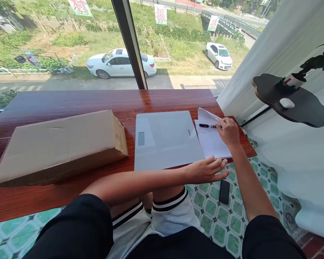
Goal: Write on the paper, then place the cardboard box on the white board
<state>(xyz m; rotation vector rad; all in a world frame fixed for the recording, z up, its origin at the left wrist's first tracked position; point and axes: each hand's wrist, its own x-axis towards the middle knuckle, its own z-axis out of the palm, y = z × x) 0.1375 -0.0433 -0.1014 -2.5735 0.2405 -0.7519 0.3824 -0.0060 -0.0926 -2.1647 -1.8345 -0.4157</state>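
A notebook (211,142) with handwritten lines lies at the right end of the table, its top page curled up at the far edge. Across the writing is a black pen (204,125). My right hand (229,132) rests over the notebook's right side, fingers closed around the pen's right end. Just off the notebook's near edge is my left hand (206,170), empty, its fingers stretched out and apart. Left of the notebook, partly under its edge or touching it, sits a flat white glass scale (164,138) with a small grey display.
A long cardboard box (64,144) occupies the left of the reddish wooden table (175,96). A phone (224,192) lies on the green tiled floor. At right, a dark shelf (304,102) holds a potted plant and a white mouse-like object, beside a white curtain (261,68).
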